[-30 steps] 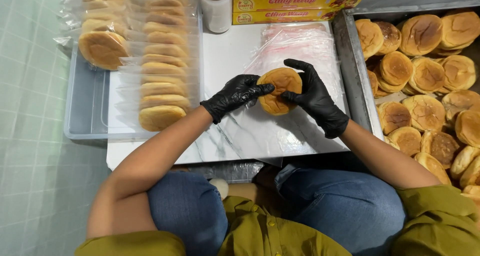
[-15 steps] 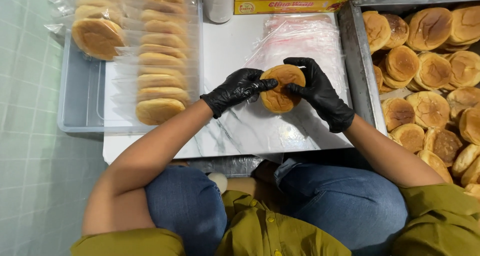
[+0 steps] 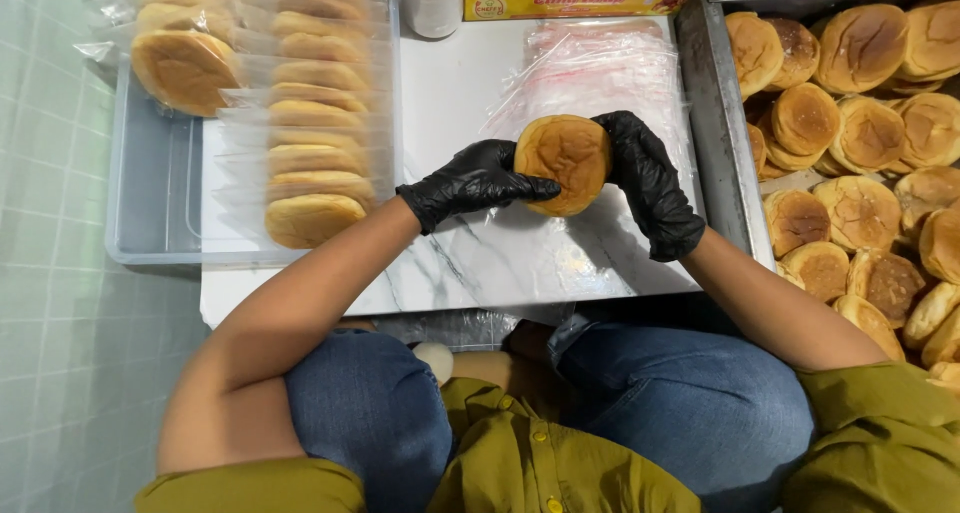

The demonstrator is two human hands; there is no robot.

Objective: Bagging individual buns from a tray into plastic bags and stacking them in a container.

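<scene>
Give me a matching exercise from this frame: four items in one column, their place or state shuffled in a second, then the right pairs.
Items
1. bun in hands
2. wrapped buns
3. loose buns
4. clear plastic sheets

Places or states
A. piled in the metal tray on the right
B. lying flat on the white board
C. lined up in the plastic tray on the left
D. held between the left hand and right hand, both in black gloves

Pairs: 1-D, 2-C, 3-A, 4-B
</scene>
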